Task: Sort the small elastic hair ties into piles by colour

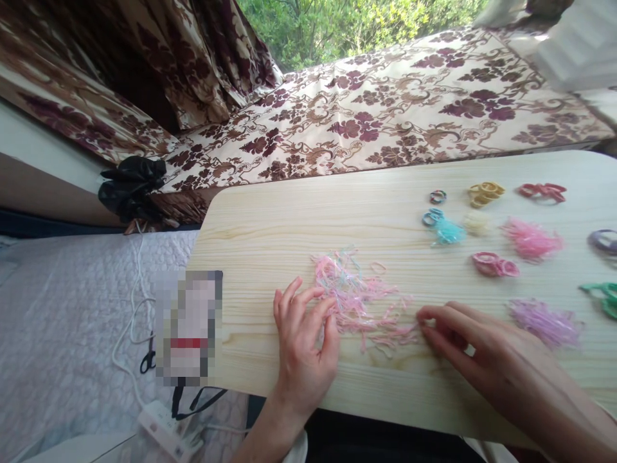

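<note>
A loose pile of thin elastic bands (pixel 344 296), mostly pink with some pale blue, lies on the light wooden table (pixel 260 238). My left hand (pixel 306 334) rests at the left side of this pile, its fingers spread and the fingertips over the bands. At the pile's right end, my right hand (pixel 475 350) has thumb and forefinger pinched together close to the tabletop. Whatever sits between those fingertips is too small to make out. Beyond the right hand are a purple heap of bands (pixel 547 323) and a pink heap of bands (pixel 533 239).
Farther back lie turquoise bands (pixel 448 231), cream bands (pixel 477 224), yellow hair ties (pixel 484 193), red hair ties (pixel 542 191) and pink hair ties (pixel 495 264). Green hair ties (pixel 608 299) are at the right edge. A blurred-out item (pixel 190 328) overlaps the table's left edge, above a power strip (pixel 164 427).
</note>
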Tool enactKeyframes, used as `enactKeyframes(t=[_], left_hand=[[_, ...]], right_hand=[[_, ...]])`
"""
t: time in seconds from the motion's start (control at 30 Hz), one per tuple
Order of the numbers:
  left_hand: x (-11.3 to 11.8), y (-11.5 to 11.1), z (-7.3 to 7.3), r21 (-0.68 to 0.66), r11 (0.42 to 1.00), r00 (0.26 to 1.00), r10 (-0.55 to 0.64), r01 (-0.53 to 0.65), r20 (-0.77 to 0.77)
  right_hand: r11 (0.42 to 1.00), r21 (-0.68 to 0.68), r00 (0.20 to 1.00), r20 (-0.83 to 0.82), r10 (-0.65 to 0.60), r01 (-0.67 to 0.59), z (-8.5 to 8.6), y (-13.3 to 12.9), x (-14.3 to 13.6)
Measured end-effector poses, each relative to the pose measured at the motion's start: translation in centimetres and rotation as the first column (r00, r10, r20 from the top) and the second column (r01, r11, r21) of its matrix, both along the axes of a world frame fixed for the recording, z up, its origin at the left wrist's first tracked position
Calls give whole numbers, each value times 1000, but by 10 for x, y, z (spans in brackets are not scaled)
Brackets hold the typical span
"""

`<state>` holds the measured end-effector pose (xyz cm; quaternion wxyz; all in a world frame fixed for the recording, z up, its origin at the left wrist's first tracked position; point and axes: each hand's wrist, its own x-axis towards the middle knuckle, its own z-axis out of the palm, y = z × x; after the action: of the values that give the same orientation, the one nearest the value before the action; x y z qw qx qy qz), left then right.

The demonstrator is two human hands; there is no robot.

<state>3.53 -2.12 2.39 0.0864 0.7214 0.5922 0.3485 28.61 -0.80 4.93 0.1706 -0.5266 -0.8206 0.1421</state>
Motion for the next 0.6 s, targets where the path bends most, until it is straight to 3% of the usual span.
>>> enactKeyframes(t=[0.37, 0.6], left_hand=[[-1, 1, -1, 13, 1000, 1000, -5, 5, -8], [0, 1, -1, 25, 1000, 1000, -15, 15, -9]], right_hand=[[999, -28, 1000, -16, 22, -22, 1, 0, -3], [995, -41, 996, 5, -87, 87, 5, -4, 13]])
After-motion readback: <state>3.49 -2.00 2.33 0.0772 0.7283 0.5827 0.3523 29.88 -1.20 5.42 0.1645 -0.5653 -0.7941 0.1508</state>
